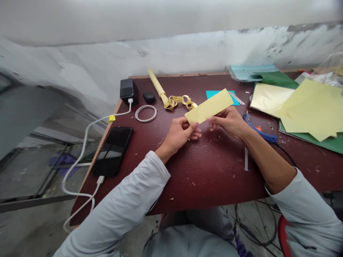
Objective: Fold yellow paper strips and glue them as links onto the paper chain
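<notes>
A strip of yellow paper (210, 107) is held tilted above the dark red table, its right end higher than its left. My left hand (184, 130) pinches its lower left corner between thumb and fingers. Along the lower right edge, my right hand (227, 120) grips the same strip, with some fingers hidden behind it. Just beyond lies a yellow paper chain (182, 101) of linked loops, joined to a rolled yellow paper cone (157, 84). Partly covered by the strip are a blue paper sheet (211, 94) and a metal blade (237, 98).
Right of my hands lie a blue glue gun (262, 134) with a black cable and a clear glue stick (246, 159). Yellow sheets (311, 110) are piled at the right. At left are a phone (112, 151), a black charger (128, 91), a white ring (146, 113) and a cable.
</notes>
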The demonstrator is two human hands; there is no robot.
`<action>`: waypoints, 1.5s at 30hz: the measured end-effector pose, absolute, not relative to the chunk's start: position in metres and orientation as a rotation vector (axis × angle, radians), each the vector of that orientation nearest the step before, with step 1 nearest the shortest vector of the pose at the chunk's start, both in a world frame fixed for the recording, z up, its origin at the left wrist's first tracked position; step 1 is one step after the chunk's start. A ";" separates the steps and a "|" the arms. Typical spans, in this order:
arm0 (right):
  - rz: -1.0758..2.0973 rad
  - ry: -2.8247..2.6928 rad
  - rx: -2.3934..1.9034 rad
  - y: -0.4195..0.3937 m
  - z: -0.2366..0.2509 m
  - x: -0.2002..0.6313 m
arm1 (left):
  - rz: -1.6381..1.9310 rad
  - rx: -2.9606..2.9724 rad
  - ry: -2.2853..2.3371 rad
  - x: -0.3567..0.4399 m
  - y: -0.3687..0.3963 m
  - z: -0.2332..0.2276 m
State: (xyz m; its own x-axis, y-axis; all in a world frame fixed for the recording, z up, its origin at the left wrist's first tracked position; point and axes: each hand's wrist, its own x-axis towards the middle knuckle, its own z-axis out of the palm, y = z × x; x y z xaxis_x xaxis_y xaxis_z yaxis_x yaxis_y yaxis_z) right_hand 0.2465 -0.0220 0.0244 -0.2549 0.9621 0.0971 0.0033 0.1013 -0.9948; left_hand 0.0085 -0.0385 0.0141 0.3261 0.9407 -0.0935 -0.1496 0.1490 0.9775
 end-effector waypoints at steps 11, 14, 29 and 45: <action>1.374 -1.466 -1.039 -0.029 0.027 0.233 | 0.953 1.178 0.882 0.009 -0.040 0.015; 1.334 -1.468 -1.035 -0.023 0.024 0.241 | 0.971 1.176 0.915 0.007 -0.039 0.016; 0.968 -1.229 -1.071 -0.007 0.039 0.265 | 0.979 1.135 0.973 0.006 -0.037 0.016; 1.266 -1.583 -0.979 -0.030 0.028 0.217 | 0.951 1.191 0.888 0.014 -0.040 0.016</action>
